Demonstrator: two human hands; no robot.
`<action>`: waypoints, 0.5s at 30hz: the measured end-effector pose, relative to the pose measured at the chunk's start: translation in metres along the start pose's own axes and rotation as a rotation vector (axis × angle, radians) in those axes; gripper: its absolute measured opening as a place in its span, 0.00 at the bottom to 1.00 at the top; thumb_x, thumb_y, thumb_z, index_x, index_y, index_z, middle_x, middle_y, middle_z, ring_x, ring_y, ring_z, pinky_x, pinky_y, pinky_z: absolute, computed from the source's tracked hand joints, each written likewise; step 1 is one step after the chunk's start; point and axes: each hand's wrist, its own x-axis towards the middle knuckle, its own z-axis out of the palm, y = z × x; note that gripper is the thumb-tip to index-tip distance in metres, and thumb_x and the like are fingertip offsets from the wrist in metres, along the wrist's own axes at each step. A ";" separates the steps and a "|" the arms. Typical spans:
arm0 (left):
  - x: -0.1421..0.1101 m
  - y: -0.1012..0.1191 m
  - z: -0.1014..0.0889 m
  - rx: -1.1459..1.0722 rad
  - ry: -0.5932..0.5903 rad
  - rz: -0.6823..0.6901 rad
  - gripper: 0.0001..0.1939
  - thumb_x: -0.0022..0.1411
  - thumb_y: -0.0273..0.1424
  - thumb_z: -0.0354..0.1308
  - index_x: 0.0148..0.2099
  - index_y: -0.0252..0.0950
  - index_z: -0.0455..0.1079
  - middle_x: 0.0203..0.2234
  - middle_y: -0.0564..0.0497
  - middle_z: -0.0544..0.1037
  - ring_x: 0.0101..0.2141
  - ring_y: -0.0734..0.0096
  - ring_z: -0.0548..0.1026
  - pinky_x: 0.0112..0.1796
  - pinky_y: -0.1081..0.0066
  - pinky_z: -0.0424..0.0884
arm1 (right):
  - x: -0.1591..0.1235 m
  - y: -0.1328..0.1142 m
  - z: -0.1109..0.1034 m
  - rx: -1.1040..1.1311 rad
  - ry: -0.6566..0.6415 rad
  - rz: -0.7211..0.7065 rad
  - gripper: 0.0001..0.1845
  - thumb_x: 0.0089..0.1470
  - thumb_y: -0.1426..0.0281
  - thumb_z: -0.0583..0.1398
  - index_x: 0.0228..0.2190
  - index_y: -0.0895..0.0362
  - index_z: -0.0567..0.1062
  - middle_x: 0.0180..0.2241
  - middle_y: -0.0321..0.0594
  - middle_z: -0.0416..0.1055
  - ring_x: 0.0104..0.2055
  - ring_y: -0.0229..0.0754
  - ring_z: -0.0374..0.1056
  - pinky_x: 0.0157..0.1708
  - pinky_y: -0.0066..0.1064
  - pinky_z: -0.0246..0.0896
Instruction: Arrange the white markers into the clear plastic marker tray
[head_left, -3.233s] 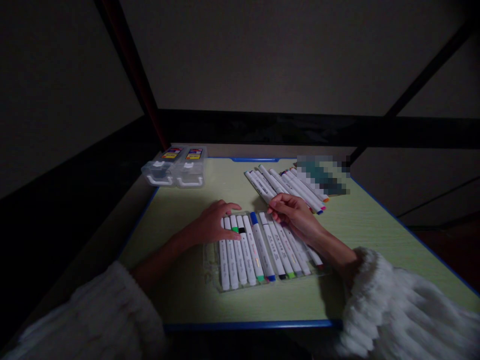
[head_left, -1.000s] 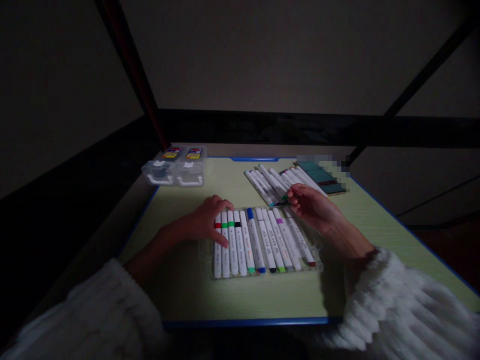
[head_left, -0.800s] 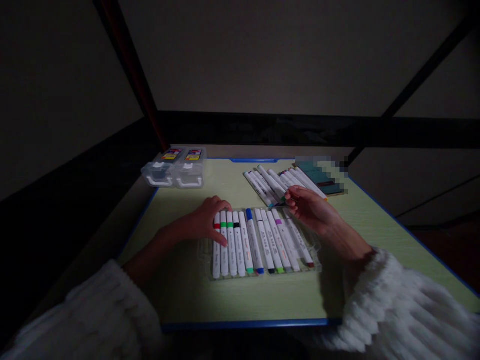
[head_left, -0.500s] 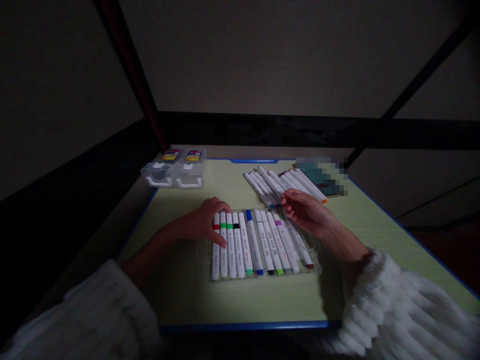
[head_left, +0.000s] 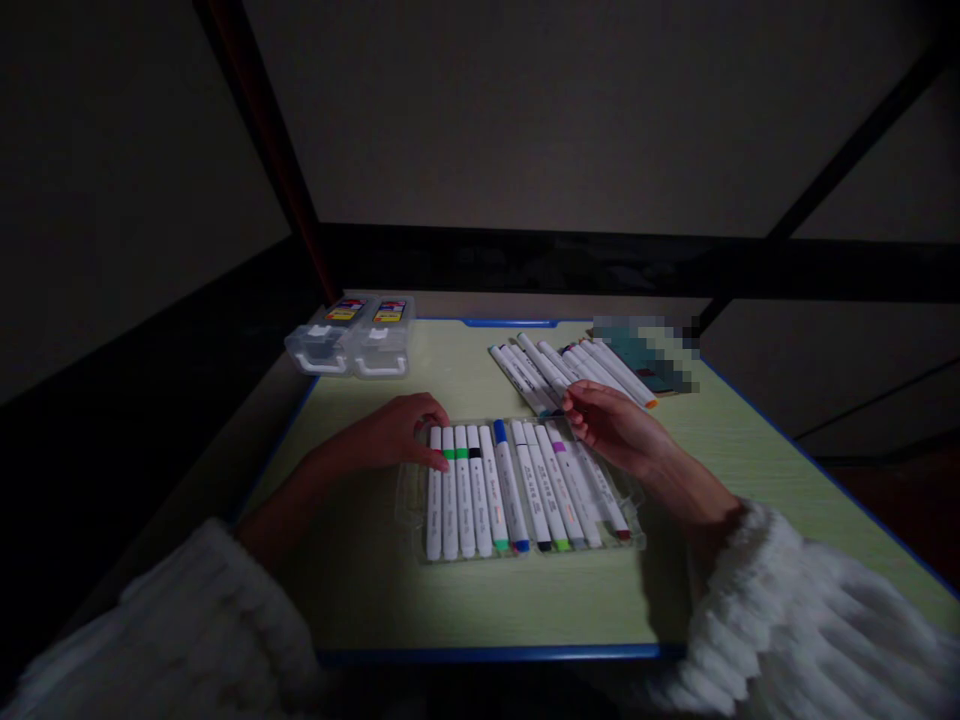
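A row of white markers [head_left: 480, 500] with differently coloured caps and ends lies side by side in a clear plastic case [head_left: 409, 510]. My left hand [head_left: 412, 430] is at the row's upper left corner. Its thumb lies over the leftmost marker's red band, with the fingers apart from it at the top end. Over the case's upper right corner is my right hand [head_left: 611, 425], its fingers curled together. The end of a white marker [head_left: 544, 365] from the loose pile meets these fingertips; whether they grip it is hidden.
More loose markers [head_left: 607, 370] lie at the back of the table [head_left: 450, 610], beside a dark green flat item [head_left: 637, 355], partly blurred out. Two clear cases with white handles [head_left: 382, 345] stand at the back left. Blue trim edges the table.
My left hand has shifted slightly left and its thumb has moved up toward the fingers, onto the leftmost marker's red band. The right hand has barely moved.
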 end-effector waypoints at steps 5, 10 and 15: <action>0.000 0.000 -0.002 -0.022 0.024 -0.014 0.22 0.39 0.40 0.63 0.37 0.34 0.67 0.36 0.49 0.71 0.37 0.66 0.69 0.37 0.68 0.63 | 0.000 0.000 0.000 0.008 -0.008 0.006 0.05 0.43 0.74 0.62 0.20 0.58 0.70 0.20 0.32 0.68 0.18 0.26 0.59 0.17 0.15 0.58; -0.001 -0.004 -0.005 0.025 0.022 -0.004 0.20 0.40 0.40 0.63 0.35 0.34 0.68 0.35 0.50 0.71 0.36 0.66 0.68 0.37 0.68 0.63 | 0.000 0.001 0.001 0.006 -0.015 -0.005 0.04 0.43 0.74 0.61 0.20 0.58 0.71 0.20 0.33 0.68 0.19 0.26 0.60 0.17 0.15 0.58; 0.001 -0.002 -0.002 0.048 0.063 0.032 0.16 0.42 0.37 0.63 0.33 0.34 0.67 0.34 0.50 0.71 0.35 0.68 0.68 0.36 0.69 0.64 | 0.001 0.001 0.000 0.006 -0.026 0.004 0.04 0.42 0.74 0.62 0.20 0.58 0.71 0.20 0.32 0.68 0.19 0.27 0.61 0.18 0.15 0.59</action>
